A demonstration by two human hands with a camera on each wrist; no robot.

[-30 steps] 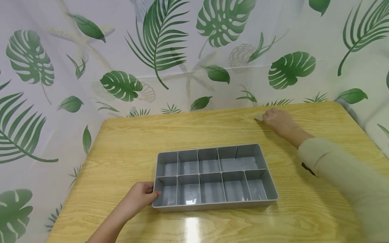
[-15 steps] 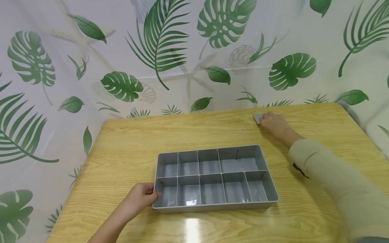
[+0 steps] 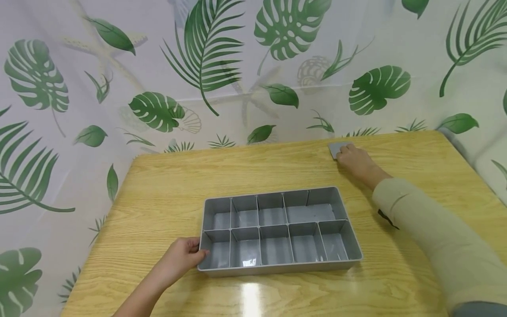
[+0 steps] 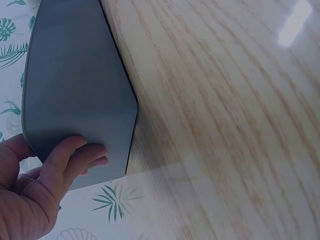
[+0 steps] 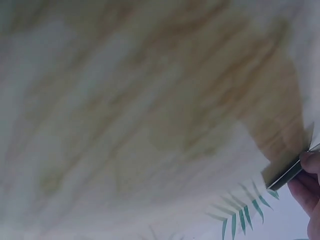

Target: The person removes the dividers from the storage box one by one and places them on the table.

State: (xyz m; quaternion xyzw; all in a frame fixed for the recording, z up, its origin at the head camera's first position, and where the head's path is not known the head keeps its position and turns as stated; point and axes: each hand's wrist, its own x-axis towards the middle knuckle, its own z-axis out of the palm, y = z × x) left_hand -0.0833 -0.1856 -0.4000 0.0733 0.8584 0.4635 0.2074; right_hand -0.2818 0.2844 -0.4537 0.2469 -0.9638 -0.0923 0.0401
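Note:
A grey divided tray [image 3: 277, 268] lies across the middle of the wooden table. My left hand [image 3: 180, 259] grips its left end, thumb over the rim into the front left compartment. In the left wrist view, the fingers [image 4: 62, 157] curl against the outside wall [image 4: 80, 85]. Near the table's far edge, my right hand [image 3: 356, 162] pinches a thin flat grey divider [image 3: 334, 148], its broad face showing to the left of the fingers. The right wrist view catches this divider [image 5: 286, 174] edge-on between thumb and fingers, close over the table.
The tray has two rows of compartments; the back right one [image 3: 313, 213] is wider, with a slot line on its rear wall. A white cloth with green leaves [image 3: 245, 105] hangs behind the table [image 3: 166, 185].
My right hand has shifted slightly left and turned the divider, so more of its broad face shows now. The left hand and the tray stay in place.

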